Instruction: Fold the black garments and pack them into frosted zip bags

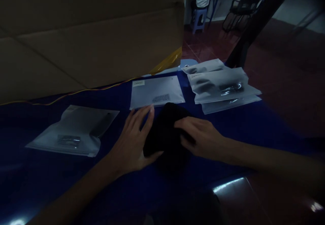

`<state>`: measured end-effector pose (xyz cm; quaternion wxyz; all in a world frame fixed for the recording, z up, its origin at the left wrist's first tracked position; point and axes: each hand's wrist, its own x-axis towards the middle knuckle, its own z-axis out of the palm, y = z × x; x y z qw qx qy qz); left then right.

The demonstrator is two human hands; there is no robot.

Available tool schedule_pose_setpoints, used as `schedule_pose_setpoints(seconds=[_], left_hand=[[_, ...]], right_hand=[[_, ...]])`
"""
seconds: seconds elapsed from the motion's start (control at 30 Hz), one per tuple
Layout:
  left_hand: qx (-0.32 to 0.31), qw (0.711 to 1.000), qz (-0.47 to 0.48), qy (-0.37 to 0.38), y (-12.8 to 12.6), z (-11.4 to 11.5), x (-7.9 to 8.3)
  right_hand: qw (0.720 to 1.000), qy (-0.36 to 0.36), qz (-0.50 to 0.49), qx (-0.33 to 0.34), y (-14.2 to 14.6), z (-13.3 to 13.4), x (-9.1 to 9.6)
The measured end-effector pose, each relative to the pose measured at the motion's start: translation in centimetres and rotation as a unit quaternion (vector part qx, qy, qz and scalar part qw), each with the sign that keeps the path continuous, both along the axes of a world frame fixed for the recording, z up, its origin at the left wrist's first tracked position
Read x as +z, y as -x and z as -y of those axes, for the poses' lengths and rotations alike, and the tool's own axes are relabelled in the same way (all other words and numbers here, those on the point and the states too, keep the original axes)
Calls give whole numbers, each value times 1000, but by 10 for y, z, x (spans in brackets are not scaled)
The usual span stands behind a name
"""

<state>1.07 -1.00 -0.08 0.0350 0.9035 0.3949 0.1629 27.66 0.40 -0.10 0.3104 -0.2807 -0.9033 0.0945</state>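
dim blue table surface (pixel 246 130) stretches before a cardboard box (pixel 101 49); near the middle, between both hands, lies a black item (pixel 165 133), perhaps cloth. the left hand (pixel 133 142) rests against it, fingers spread apart; the right hand (pixel 201 135) has its fingers clamped on its right side. pale packets (pixel 218 86) lie far right.

Dim overall, with the cardboard box (pixel 96 49) in deep shadow and the black item (pixel 165 140) sunk almost to a featureless patch, paler light in the far background, white glare on the plastic bags (pixel 218 84), worktop (pixel 241 127) and floor tiles (pixel 266 196), a blackened upper-right corner, and label print (pixel 138 83) too soft to read
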Motion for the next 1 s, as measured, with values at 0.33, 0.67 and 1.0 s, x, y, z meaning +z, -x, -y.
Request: schedule_pose_setpoints(seconds=[0.33, 0.67, 1.0], left_hand=[[159, 976, -132, -63, 24, -6, 21], [174, 959, -211, -70, 41, -10, 20], [214, 962, -142, -90, 41, -21, 12]], right_hand=[[966, 23, -43, -253, -27, -12, 30], [910, -63, 235, -336, -34, -30, 17], [992, -73, 59, -80, -23, -19, 14]])
